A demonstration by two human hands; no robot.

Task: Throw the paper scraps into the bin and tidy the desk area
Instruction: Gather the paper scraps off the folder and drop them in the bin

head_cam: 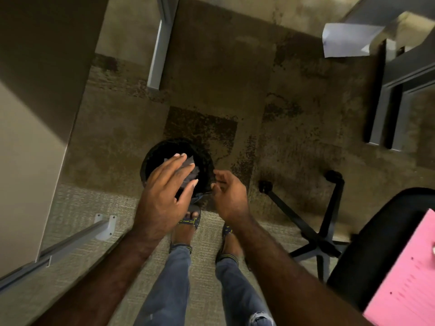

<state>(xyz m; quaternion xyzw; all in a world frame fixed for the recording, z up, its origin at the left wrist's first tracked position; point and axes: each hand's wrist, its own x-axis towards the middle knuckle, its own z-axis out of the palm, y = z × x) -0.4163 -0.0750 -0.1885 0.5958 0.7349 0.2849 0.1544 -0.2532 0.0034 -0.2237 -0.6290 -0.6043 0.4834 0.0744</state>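
1 black bin (207, 158) on carpet, paper scraps (191, 171) seen inside. Left hand (164, 187) is held above it, fingers spread, empty. Right hand (229, 191) is held beside the rim, fingers loosely curled, nothing gripped.

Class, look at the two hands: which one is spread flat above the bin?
The left hand, fingers straight over the black bin; the right hand is curled beside it.

We see a mottled brown carpet (235, 74) across the far floor and a paler woven carpet (77, 208) nearer us. At the right stands a black office chair (376, 231) on a star base with casters, a pink sheet (404, 274) lying on its seat. Grey metal legs (160, 50) rise at the far left. A white paper (346, 40) lies far right.
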